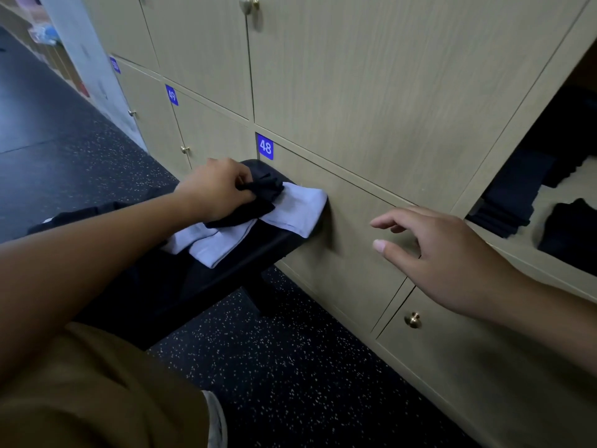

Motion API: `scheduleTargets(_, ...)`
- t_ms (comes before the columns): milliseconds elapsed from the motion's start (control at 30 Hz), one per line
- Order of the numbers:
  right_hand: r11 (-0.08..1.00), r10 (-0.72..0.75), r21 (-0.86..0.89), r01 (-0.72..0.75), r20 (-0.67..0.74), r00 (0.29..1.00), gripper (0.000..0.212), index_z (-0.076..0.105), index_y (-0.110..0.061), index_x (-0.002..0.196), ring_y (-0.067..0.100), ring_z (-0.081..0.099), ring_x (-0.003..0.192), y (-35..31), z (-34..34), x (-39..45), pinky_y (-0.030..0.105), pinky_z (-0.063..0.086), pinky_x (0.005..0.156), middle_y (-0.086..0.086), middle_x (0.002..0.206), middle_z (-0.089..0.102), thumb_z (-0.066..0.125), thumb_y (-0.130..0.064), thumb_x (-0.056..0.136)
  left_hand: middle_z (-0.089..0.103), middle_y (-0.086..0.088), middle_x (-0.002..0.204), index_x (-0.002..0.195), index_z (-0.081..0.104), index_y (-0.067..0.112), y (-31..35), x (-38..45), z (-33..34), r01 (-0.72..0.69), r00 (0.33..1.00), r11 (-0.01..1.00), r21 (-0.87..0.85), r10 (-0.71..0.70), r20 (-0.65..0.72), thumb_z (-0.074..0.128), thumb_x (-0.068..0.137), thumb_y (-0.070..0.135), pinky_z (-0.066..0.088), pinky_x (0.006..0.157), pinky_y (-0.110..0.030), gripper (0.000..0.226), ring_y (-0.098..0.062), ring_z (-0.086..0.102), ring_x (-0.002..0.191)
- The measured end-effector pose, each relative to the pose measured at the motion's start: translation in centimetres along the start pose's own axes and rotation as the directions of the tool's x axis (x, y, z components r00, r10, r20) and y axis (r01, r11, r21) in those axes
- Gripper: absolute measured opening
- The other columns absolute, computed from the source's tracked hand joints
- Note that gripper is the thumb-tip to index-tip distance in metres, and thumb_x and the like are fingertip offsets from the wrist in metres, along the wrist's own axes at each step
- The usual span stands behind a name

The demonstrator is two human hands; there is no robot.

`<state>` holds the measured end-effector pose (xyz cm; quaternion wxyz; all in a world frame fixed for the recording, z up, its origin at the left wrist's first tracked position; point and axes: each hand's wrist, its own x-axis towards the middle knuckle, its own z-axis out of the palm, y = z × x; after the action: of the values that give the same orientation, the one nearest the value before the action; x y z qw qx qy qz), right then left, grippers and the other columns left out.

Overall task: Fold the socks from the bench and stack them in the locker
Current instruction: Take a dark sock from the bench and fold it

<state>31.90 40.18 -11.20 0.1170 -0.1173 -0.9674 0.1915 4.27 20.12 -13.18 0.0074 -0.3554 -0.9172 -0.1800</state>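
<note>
A crumpled black sock (258, 197) is gripped by the left hand (215, 189), fingers curled round it, at the far end of a black padded bench (245, 253). Beneath it, pale blue-white socks (255, 221) are spread flat across the bench. The right hand (442, 253) is held in the air with fingers relaxed and spread, holding nothing, before the beige wooden locker doors (355, 92). Folded dark socks (513, 202) are stacked in the open locker compartment (555, 185) at right.
</note>
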Motion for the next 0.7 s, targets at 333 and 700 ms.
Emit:
scheduleTargets(333,0.973,0.087,0.221,-0.065,-0.090,0.992,0.019,0.069,-0.033,0.113,-0.016,0.057,0.086,-1.4,-1.1,0.3,0.001,0.039,0.070,-0.025,0.097,0.065,0.063,-0.033,0.096,0.072,-0.022,0.095,0.096,0.068,0.002,3.3,-2.0,-5.8,-0.014,0.994,0.857,-0.516,-0.044,-0.100,0.066,0.098,0.023,0.055,0.088,-0.051,0.021,-0.037,0.070,0.090)
scheduleTargets(700,0.521,0.307,0.828,-0.206,0.043,0.951,0.024,0.071,-0.013,0.110,0.018,0.075,0.095,-4.1,-2.9,1.2,0.037,0.062,0.086,0.001,0.103,0.078,0.060,-0.031,0.097,0.077,-0.013,0.100,0.108,0.073,0.004,10.2,-5.5,-5.2,-0.211,0.970,0.501,-0.839,0.216,-0.115,0.063,0.096,0.009,0.059,0.088,-0.033,0.016,-0.024,0.075,0.096)
